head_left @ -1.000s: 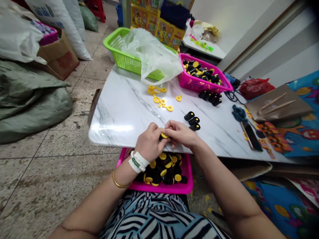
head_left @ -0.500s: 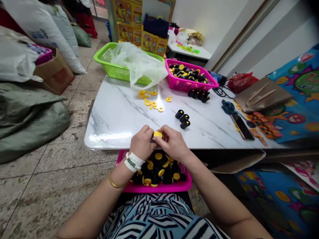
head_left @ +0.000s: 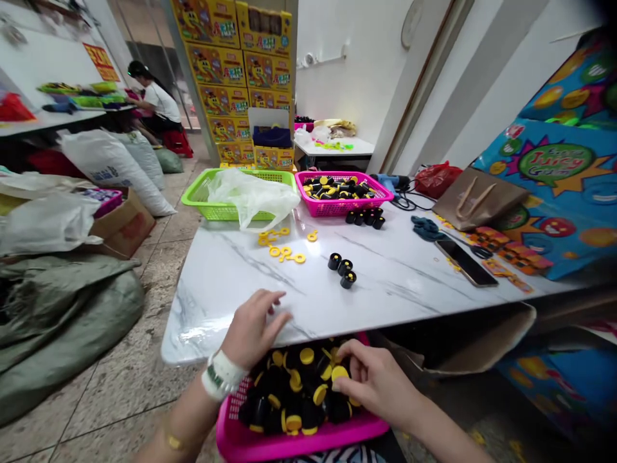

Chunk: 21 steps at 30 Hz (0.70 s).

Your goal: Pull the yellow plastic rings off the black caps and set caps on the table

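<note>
Above the front edge of the white table, my left hand (head_left: pixel 255 325) is empty, with thumb and fingers apart. My right hand (head_left: pixel 378 382) is over the pink basket (head_left: pixel 301 445) at my lap, its thumb and fingers at the yellow round cap (head_left: pixel 340 373) of a black cylinder. Many black cylinders with yellow caps fill this basket. On the tabletop ahead stand three black cylinders (head_left: pixel 345 267), with small yellow bits in their tops. Left of them lie loose yellow ring-shaped pieces (head_left: pixel 285 252).
At the table's back are a green basket (head_left: pixel 193 199) with a plastic bag (head_left: pixel 250 193) and another pink basket (head_left: pixel 315 207) of capped cylinders. A phone (head_left: pixel 466 262) and paper bag (head_left: pixel 475 199) lie right. Sacks (head_left: pixel 116 170) line the left floor; a person (head_left: pixel 161 103) sits beyond.
My hands, together at a yellow-capped piece, have separated. My left hand is now empty; my right has moved down to the basket. The view has tilted up.
</note>
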Each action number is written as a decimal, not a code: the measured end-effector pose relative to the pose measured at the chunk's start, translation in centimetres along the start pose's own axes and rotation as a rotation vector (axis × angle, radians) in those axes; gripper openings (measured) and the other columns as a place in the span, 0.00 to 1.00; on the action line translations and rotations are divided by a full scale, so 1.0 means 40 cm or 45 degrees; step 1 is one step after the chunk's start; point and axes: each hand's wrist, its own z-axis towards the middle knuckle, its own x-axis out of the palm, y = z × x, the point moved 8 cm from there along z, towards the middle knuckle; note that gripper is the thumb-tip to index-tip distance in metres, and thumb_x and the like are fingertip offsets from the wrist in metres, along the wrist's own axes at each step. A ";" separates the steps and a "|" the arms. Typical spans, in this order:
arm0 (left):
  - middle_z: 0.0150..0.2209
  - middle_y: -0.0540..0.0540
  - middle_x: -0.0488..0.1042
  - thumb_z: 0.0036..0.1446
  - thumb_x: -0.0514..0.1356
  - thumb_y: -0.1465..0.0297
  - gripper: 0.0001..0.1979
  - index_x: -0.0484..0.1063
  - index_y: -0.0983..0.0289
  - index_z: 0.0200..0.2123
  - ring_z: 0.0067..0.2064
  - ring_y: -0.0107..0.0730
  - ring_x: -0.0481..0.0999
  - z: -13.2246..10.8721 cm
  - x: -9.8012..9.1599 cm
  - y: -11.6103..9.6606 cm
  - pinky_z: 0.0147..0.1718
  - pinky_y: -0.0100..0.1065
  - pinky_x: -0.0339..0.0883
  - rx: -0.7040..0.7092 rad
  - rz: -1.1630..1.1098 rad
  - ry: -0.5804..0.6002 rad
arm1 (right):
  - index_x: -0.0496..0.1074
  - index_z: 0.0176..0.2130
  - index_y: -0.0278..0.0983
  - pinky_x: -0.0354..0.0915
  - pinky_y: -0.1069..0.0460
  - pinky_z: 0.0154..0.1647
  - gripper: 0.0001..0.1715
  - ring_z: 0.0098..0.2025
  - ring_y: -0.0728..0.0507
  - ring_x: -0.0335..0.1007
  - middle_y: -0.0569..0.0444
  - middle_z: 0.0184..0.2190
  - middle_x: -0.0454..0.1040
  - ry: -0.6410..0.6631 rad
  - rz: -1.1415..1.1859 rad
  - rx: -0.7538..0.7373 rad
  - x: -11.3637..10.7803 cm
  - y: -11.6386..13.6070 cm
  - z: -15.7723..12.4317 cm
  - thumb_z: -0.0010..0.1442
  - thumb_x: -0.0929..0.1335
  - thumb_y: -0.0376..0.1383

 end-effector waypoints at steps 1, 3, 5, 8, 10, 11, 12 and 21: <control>0.38 0.56 0.73 0.60 0.56 0.67 0.14 0.72 0.64 0.48 0.35 0.32 0.74 0.036 -0.004 0.009 0.40 0.36 0.71 -0.017 0.070 -0.041 | 0.71 0.39 0.35 0.58 0.56 0.25 0.14 0.21 0.51 0.61 0.62 0.20 0.65 -0.038 -0.036 -0.046 -0.012 0.011 0.016 0.56 0.72 0.41; 0.38 0.57 0.74 0.59 0.54 0.71 0.13 0.74 0.66 0.45 0.35 0.35 0.75 0.110 0.002 0.023 0.43 0.38 0.70 -0.055 0.179 -0.091 | 0.72 0.39 0.35 0.62 0.55 0.31 0.13 0.26 0.49 0.66 0.58 0.23 0.69 -0.213 -0.138 -0.207 -0.049 0.067 0.078 0.60 0.69 0.43; 0.38 0.57 0.76 0.57 0.53 0.74 0.13 0.75 0.66 0.43 0.36 0.35 0.75 0.174 0.010 0.028 0.43 0.38 0.70 -0.088 0.191 -0.148 | 0.73 0.41 0.35 0.65 0.53 0.40 0.13 0.35 0.47 0.71 0.51 0.33 0.74 -0.419 -0.287 -0.350 -0.084 0.139 0.170 0.66 0.64 0.41; 0.39 0.56 0.77 0.56 0.52 0.74 0.14 0.75 0.65 0.42 0.35 0.32 0.76 0.234 0.002 0.011 0.40 0.35 0.70 -0.094 0.106 -0.262 | 0.67 0.54 0.36 0.66 0.50 0.46 0.19 0.46 0.43 0.72 0.44 0.52 0.69 -0.370 -0.626 -0.212 -0.082 0.186 0.348 0.70 0.57 0.39; 0.38 0.55 0.78 0.55 0.53 0.73 0.14 0.75 0.65 0.42 0.33 0.31 0.76 0.250 -0.015 -0.007 0.37 0.33 0.70 -0.079 0.073 -0.314 | 0.66 0.53 0.33 0.68 0.47 0.44 0.18 0.46 0.40 0.73 0.41 0.51 0.68 -0.218 -0.766 -0.061 -0.065 0.179 0.434 0.68 0.58 0.36; 0.38 0.55 0.78 0.54 0.53 0.73 0.14 0.75 0.65 0.42 0.33 0.31 0.75 0.250 -0.025 -0.015 0.35 0.32 0.70 -0.070 0.061 -0.333 | 0.67 0.52 0.32 0.69 0.46 0.43 0.17 0.45 0.39 0.73 0.40 0.49 0.68 -0.180 -0.791 -0.021 -0.057 0.174 0.453 0.67 0.58 0.34; 0.37 0.55 0.77 0.55 0.54 0.72 0.13 0.75 0.64 0.41 0.32 0.30 0.75 0.246 -0.032 -0.021 0.34 0.31 0.69 -0.064 0.052 -0.348 | 0.67 0.52 0.32 0.69 0.45 0.42 0.17 0.45 0.38 0.74 0.41 0.48 0.69 -0.167 -0.798 -0.006 -0.051 0.170 0.457 0.66 0.58 0.32; 0.38 0.56 0.78 0.54 0.53 0.77 0.14 0.74 0.65 0.42 0.38 0.32 0.76 0.246 0.106 0.012 0.43 0.34 0.69 -0.208 -0.044 -0.019 | 0.70 0.48 0.34 0.66 0.48 0.39 0.16 0.43 0.38 0.74 0.43 0.46 0.72 -0.231 -0.720 -0.102 -0.029 0.120 0.333 0.60 0.63 0.33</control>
